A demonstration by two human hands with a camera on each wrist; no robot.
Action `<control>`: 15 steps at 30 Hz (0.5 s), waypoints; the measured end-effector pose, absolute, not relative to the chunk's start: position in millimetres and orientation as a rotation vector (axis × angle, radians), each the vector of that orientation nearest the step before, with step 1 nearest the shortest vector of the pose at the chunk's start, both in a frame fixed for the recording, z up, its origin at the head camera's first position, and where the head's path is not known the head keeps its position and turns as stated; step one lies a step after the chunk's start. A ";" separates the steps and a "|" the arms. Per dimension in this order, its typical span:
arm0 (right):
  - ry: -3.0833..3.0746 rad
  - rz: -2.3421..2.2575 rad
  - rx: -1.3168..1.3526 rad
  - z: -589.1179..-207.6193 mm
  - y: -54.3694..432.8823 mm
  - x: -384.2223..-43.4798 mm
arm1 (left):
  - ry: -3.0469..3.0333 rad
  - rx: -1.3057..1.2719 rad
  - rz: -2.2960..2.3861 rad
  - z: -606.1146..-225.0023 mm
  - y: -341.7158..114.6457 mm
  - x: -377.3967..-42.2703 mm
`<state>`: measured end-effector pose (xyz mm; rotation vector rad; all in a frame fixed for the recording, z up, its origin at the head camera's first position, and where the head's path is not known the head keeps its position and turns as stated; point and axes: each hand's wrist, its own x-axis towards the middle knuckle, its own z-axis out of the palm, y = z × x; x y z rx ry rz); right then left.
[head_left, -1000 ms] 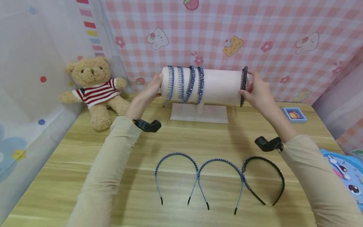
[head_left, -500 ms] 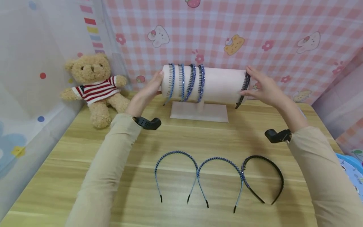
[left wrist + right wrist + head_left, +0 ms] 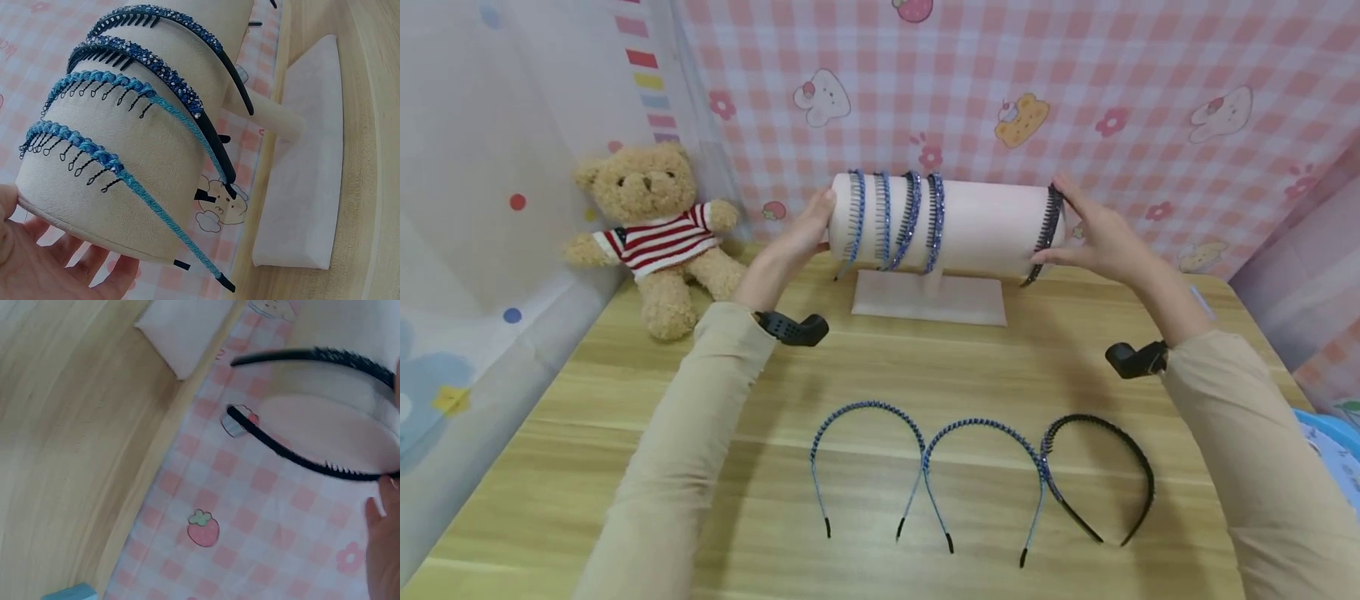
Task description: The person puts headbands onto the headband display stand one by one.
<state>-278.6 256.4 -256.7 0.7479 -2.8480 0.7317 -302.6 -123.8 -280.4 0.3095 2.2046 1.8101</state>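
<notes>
A pale pink headband display stand (image 3: 992, 225) stands at the back, its padded roll lying sideways on a flat base (image 3: 895, 298). Toward the roll's left half sit two blue braided headbands (image 3: 856, 218) and two blue glittery headbands (image 3: 935, 223). My left hand (image 3: 808, 223) grips the left end of the roll, thumb up and fingers curled at its edge in the left wrist view. At the right end, a black toothed headband (image 3: 1048, 225) slants over the roll. My right hand (image 3: 1097, 233) pinches it with the thumb in front and fingers at the top.
Nearer me on the wooden table (image 3: 625, 467) lie two blue headbands (image 3: 868, 406) and a black headband (image 3: 1138, 454) in a row. A teddy bear (image 3: 658, 242) sits at the left. A blue object (image 3: 1330, 442) shows at the right edge, partly behind the sleeve.
The black headband has gone from upright at the roll's end to slanted, its lower tip shifted left. My right hand has moved slightly right and spread wider. The left hand stays in place.
</notes>
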 end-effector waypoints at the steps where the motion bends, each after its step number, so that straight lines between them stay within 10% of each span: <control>1: -2.866 0.766 0.746 -255.6 258.1 -279.6 | 2.207 0.314 1.815 -281.1 -123.3 -302.9; 15: -2.898 0.443 0.819 -241.1 220.3 -294.1 | 2.195 0.276 1.826 -278.6 -122.3 -300.0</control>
